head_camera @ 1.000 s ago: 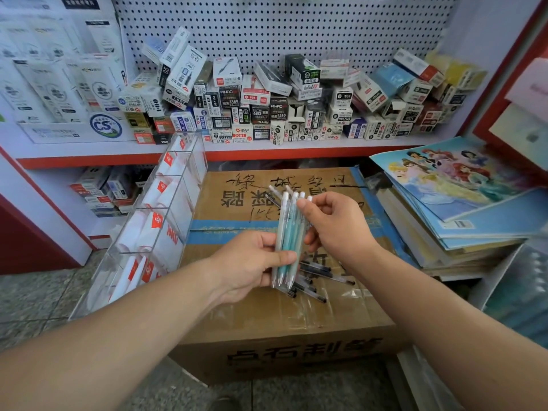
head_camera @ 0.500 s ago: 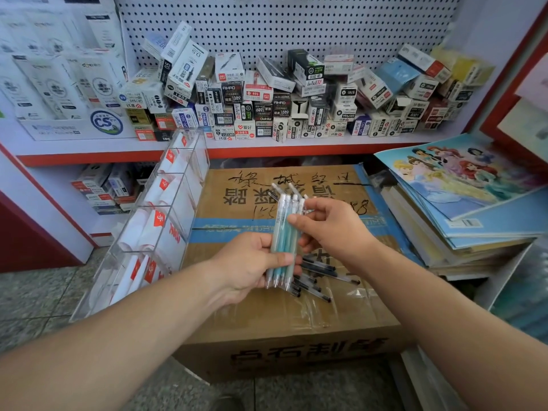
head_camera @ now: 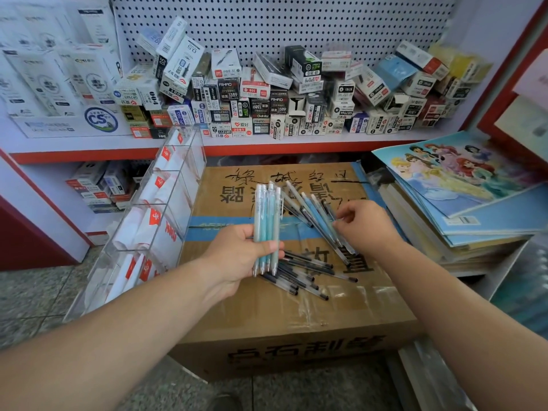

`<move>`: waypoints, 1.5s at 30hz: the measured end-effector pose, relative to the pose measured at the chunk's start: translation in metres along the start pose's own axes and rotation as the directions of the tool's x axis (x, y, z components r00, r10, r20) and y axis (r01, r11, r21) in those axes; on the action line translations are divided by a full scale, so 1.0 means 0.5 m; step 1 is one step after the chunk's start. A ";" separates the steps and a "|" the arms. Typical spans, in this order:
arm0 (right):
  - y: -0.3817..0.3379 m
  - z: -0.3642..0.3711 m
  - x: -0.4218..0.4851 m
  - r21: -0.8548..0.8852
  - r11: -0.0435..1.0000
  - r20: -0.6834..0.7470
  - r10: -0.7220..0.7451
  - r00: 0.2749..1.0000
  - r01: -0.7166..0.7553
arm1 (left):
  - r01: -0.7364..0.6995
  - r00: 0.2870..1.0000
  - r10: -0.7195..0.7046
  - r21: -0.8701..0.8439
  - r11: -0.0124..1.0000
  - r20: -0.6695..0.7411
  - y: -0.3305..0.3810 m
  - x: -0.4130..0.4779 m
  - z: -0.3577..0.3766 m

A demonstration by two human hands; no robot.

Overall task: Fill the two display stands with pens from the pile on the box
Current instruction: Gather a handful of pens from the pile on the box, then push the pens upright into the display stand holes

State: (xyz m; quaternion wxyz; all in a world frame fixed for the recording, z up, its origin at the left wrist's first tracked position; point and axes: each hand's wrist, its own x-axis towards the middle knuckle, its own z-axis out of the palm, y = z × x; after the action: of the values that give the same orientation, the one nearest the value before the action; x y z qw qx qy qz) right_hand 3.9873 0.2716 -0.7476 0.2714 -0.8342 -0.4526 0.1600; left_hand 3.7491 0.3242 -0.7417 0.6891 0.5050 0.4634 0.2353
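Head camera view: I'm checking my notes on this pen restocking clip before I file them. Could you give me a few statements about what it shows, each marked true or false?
1. The left hand holds a bunch of pale blue pens upright. True.
2. The right hand hangs down by the floor, away from the box. False: its fingertips are at the pile of pens lying on the cardboard box.
3. The clear display stand is to the left of the cardboard box. True.
4. The display stand is packed with pens. False: only white paper with red labels shows in its compartments.
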 end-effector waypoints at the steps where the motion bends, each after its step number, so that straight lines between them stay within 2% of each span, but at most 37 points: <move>1: -0.003 0.003 0.001 -0.034 0.999 0.006 -0.005 1.000 0.005 | 0.001 1.000 -0.001 0.001 1.000 0.002 0.000 0.000 0.000; 6: -0.024 0.012 -0.001 -0.173 0.985 0.064 0.010 0.998 0.001 | 0.002 1.000 -0.002 0.001 1.000 0.001 -0.001 0.003 -0.004; 13: -0.053 0.020 -0.014 -0.260 0.965 0.098 0.045 0.994 -0.019 | -0.005 1.000 0.006 0.012 1.000 -0.013 0.000 0.001 -0.006; 16: -0.058 0.022 -0.012 -0.245 0.969 0.117 0.072 0.991 -0.042 | -0.007 1.000 0.007 0.006 1.000 -0.009 0.000 -0.001 -0.005; 24: -0.036 0.010 -0.021 0.059 0.989 0.101 0.128 0.987 -0.135 | -0.015 1.000 0.015 -0.008 1.000 -0.017 0.003 -0.004 0.000; 28: -0.042 -0.013 -0.046 0.224 0.972 0.072 0.058 0.996 -0.072 | -0.025 1.000 0.025 -0.019 1.000 -0.001 0.010 -0.012 0.016; 33: -0.034 -0.079 -0.107 0.421 0.907 0.162 -0.061 0.985 -0.013 | -0.044 0.997 0.047 -0.039 0.998 0.065 0.029 -0.026 0.060; 38: 0.024 -0.169 -0.179 0.553 0.819 0.184 0.059 0.981 -0.153 | -0.083 0.982 0.083 -0.007 0.997 0.169 0.038 -0.044 0.151; 42: 0.105 -0.249 -0.245 0.593 0.777 0.092 0.193 0.977 -0.210 | -0.078 0.959 0.078 -0.010 0.997 0.274 0.038 -0.060 0.249; 45: 0.169 -0.306 -0.296 0.568 0.799 -0.027 0.259 0.966 -0.198 | -0.084 0.941 0.076 0.009 0.996 0.330 0.029 -0.079 0.331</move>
State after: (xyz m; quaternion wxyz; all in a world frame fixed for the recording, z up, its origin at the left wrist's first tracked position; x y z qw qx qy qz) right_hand 4.0424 0.0625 -0.6722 0.5057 -0.7733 -0.2671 0.2738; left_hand 3.8780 0.2193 -0.7024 0.7410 0.5634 0.3235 0.1699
